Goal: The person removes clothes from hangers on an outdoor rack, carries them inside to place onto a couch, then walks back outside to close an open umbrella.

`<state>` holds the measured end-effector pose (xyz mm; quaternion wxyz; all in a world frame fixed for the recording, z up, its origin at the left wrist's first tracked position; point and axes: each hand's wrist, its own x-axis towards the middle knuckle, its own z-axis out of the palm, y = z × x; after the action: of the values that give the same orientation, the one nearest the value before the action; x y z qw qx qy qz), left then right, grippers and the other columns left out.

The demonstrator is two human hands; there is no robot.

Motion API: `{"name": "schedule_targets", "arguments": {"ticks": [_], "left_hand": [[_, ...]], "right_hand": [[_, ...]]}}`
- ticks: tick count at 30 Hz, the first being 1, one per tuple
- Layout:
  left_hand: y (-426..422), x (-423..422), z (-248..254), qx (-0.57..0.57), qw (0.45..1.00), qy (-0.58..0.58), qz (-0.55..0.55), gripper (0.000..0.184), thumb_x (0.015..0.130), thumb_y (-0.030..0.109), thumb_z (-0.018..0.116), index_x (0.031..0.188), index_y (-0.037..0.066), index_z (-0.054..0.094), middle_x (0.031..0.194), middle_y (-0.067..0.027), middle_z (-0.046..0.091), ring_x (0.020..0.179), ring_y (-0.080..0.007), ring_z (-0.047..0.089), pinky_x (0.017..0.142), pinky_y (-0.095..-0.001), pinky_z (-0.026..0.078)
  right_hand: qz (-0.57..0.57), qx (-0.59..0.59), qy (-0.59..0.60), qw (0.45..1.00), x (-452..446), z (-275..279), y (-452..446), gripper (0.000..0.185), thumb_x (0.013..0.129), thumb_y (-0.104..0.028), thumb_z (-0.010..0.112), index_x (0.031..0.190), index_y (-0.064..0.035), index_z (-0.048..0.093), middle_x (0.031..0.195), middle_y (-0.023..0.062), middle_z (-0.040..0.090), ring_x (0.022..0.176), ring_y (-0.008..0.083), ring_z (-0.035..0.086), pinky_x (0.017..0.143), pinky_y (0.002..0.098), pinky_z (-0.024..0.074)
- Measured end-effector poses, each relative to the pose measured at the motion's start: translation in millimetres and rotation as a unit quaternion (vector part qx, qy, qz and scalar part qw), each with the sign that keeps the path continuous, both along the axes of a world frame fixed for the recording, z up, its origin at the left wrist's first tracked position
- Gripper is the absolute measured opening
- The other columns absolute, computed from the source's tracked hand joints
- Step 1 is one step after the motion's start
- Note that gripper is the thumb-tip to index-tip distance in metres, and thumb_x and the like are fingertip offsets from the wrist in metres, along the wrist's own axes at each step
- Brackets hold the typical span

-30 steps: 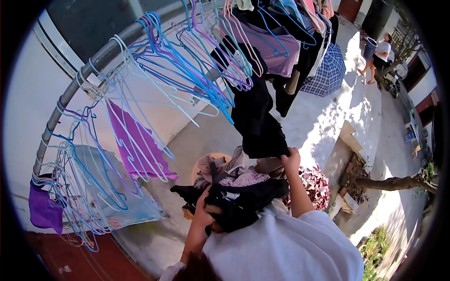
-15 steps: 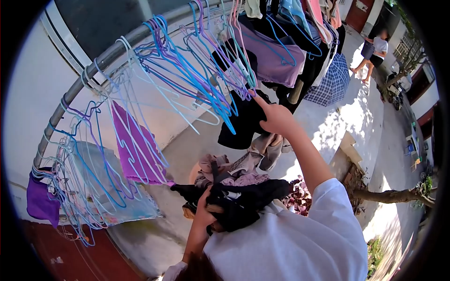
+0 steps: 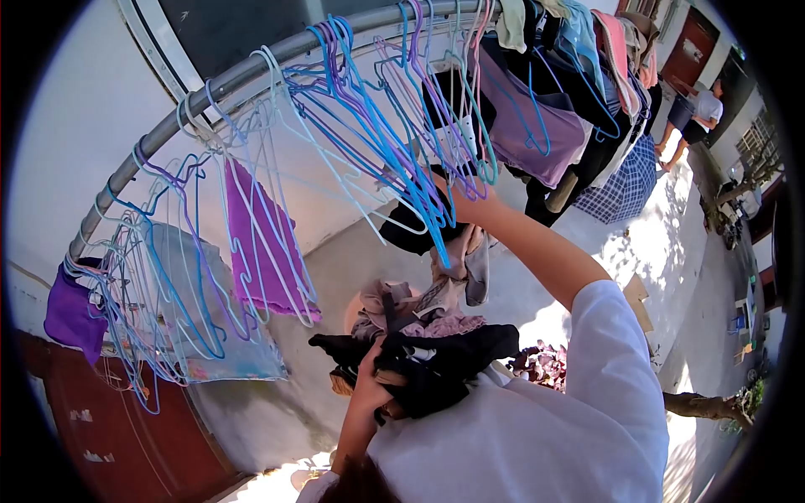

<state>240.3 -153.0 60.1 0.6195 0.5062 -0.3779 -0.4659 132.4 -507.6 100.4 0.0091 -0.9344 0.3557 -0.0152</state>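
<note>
In the head view my left hand (image 3: 367, 381) is closed on a bundle of black clothes (image 3: 457, 356) against my front. My right hand (image 3: 464, 204) reaches up behind the lower bars of blue and purple hangers (image 3: 381, 138). It is beside a hanging black garment (image 3: 411, 228); hangers cover its fingers, so its grip is hidden. Greyish-pink clothes (image 3: 419, 306) show just beyond the black bundle.
A curved metal rail (image 3: 222, 86) carries many hangers. A purple cloth (image 3: 260, 243) hangs at left, and a mauve garment (image 3: 537, 134) at right. A checked umbrella (image 3: 620, 189) stands beyond. Another person (image 3: 696, 113) is in the far yard.
My right hand has moved from the hangers' lower ends to behind them, beside the black garment. That garment has shifted left relative to the hangers. My left hand keeps its hold.
</note>
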Motion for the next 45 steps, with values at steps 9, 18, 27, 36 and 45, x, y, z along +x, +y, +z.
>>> {"name": "schedule_targets", "arguments": {"ticks": [9,18,27,36,45], "left_hand": [[-4.1,-4.8,7.9,-0.016,0.999,-0.018,0.036,0.054,0.067,0.005,0.075,0.116,-0.001,0.052,0.103,-0.0042,0.059,0.094,-0.0124,0.055,0.086,-0.0253,0.042],[-9.5,-5.8,-0.2,-0.018,0.999,-0.016,0.033,0.057,0.066,0.008,0.076,0.116,-0.001,0.052,0.103,-0.0042,0.059,0.094,-0.0124,0.055,0.087,-0.0260,0.042],[5.5,-1.3,-18.5,-0.003,0.998,-0.015,0.053,0.064,0.064,0.008,0.076,0.121,-0.002,0.049,0.104,-0.0053,0.059,0.095,-0.0129,0.054,0.088,-0.0268,0.041],[3.6,10.2,-4.3,-0.008,0.998,-0.054,0.034,0.057,0.066,0.005,0.073,0.119,-0.001,0.052,0.104,-0.0047,0.059,0.096,-0.0126,0.055,0.088,-0.0264,0.042],[-3.1,23.3,-15.7,-0.055,0.993,-0.052,-0.095,0.062,0.067,0.009,0.074,0.122,-0.002,0.048,0.110,-0.0068,0.058,0.099,-0.0147,0.056,0.091,-0.0281,0.042]], "right_hand": [[0.067,-0.481,-0.063,0.872,40.4,-121.2,-110.0,0.049,0.079,-0.021,0.058,0.125,-0.0053,0.051,0.115,0.0170,0.056,0.106,0.0338,0.054,0.086,0.0481,0.0440],[0.061,-0.227,0.128,0.964,2.9,-148.6,-69.1,0.027,0.075,-0.016,0.063,0.102,-0.0089,0.064,0.095,0.0097,0.065,0.083,0.0255,0.063,0.068,0.0362,0.0497],[-0.062,0.117,0.200,0.971,-54.4,-110.4,34.7,0.016,0.069,-0.014,0.062,0.081,-0.0069,0.070,0.087,0.0117,0.068,0.081,0.0286,0.067,0.067,0.0387,0.0539],[-0.260,0.116,-0.086,0.955,-144.6,-95.0,78.0,0.025,0.067,-0.020,0.058,0.086,-0.0069,0.067,0.087,0.0169,0.065,0.081,0.0360,0.062,0.073,0.0440,0.0513],[-0.386,0.085,-0.320,0.861,-190.7,-22.1,196.9,0.033,0.062,-0.013,0.060,0.093,-0.0005,0.066,0.072,0.0204,0.063,0.065,0.0317,0.062,0.064,0.0358,0.0503]]}}
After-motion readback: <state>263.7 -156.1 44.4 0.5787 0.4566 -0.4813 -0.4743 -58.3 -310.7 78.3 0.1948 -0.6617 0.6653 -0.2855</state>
